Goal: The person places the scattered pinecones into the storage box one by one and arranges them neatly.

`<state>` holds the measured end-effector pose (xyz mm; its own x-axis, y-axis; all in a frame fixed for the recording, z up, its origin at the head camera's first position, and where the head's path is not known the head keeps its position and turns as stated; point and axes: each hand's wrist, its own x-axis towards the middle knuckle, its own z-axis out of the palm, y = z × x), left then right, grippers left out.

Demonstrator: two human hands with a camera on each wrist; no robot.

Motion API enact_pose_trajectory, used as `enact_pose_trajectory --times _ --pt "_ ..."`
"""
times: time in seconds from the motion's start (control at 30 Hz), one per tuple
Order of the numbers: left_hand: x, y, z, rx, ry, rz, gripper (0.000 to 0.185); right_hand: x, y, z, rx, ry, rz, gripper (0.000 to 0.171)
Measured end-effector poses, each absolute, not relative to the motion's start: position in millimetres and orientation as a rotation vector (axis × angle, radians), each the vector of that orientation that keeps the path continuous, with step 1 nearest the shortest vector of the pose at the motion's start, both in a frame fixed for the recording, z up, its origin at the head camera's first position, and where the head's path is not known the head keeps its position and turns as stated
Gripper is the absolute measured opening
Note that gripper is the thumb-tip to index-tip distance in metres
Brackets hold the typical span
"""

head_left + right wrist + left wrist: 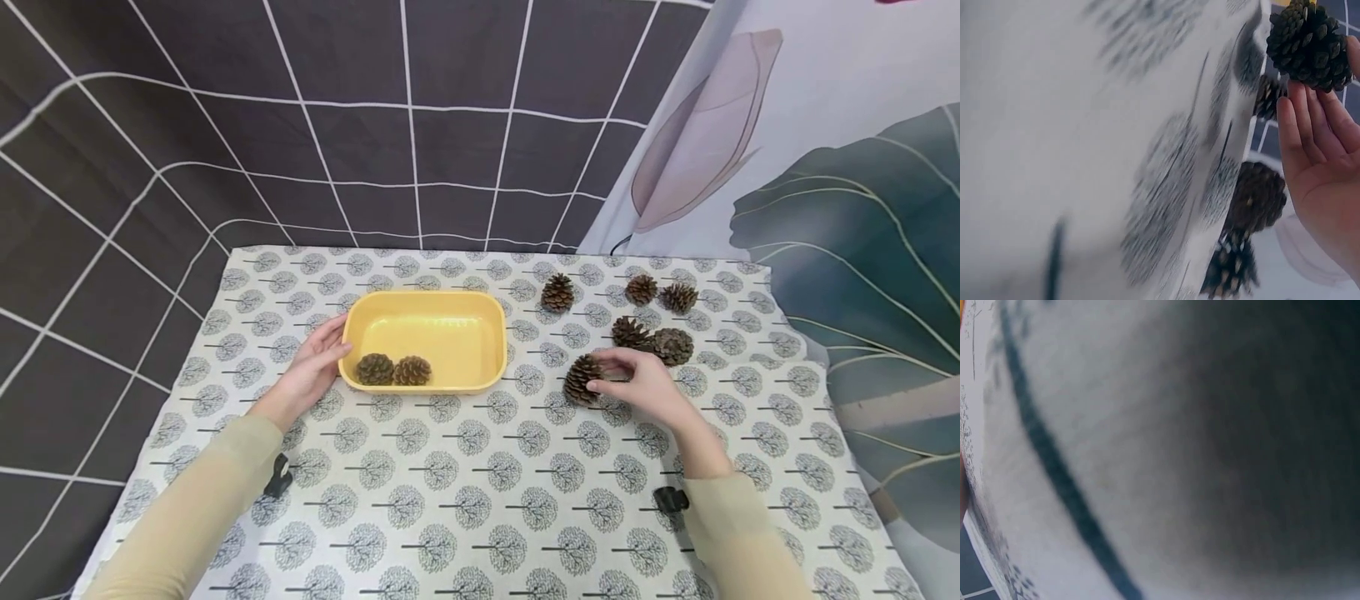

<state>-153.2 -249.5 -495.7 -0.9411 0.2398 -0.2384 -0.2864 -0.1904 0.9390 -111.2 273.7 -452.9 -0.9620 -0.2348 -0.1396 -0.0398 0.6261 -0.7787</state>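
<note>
A yellow plastic tub (pixel 429 388) stands on the patterned cloth, with two pine cones (pixel 374 368) side by side in its near left corner. My left hand (pixel 311 367) holds the tub's left side, thumb at the rim and fingers along the outer wall. To the right of the tub, my right hand (pixel 641 385) grips a pine cone (pixel 581 382) between thumb and fingers. That same pine cone (pixel 1310 47) shows at the top right of the right wrist view, touching the fingers (pixel 1310 119). The left wrist view holds mostly blurred cloth.
Two pine cones lie just beyond my right hand, one spiky (pixel 630 332) and one rounder (pixel 672 346). Farther back are a lone pine cone (pixel 557 293) and a pair (pixel 641 289). Dark grid-patterned fabric (pixel 457 150) hangs behind the table.
</note>
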Motion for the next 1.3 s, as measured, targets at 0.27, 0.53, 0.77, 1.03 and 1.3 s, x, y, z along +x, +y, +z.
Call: enact_pose_trajectory --times 0.27,0.53,0.77,1.03,1.3 --pt "-153.2 -248.3 -495.6 -0.051 1.738 2.191 0.075 -122.5 248.8 -445.0 -0.320 2.636 -1.267 0.055" --pt "-153.5 -249.2 -495.5 -0.039 1.740 2.184 0.074 -133.0 227.5 -434.8 -0.375 2.612 -1.354 0.055" --pt "-153.2 -248.6 -495.0 -0.049 1.732 2.192 0.075 -143.1 203.3 -427.4 -0.425 2.576 -1.466 0.055" --pt "-154.0 -249.6 -493.8 -0.051 1.738 2.176 0.074 -156.0 170.5 -427.3 -0.491 2.498 -1.576 0.055" --pt "-152.9 -250.7 -494.4 -0.035 1.743 2.167 0.074 -165.4 140.1 -435.8 -0.478 2.444 -1.585 0.055"
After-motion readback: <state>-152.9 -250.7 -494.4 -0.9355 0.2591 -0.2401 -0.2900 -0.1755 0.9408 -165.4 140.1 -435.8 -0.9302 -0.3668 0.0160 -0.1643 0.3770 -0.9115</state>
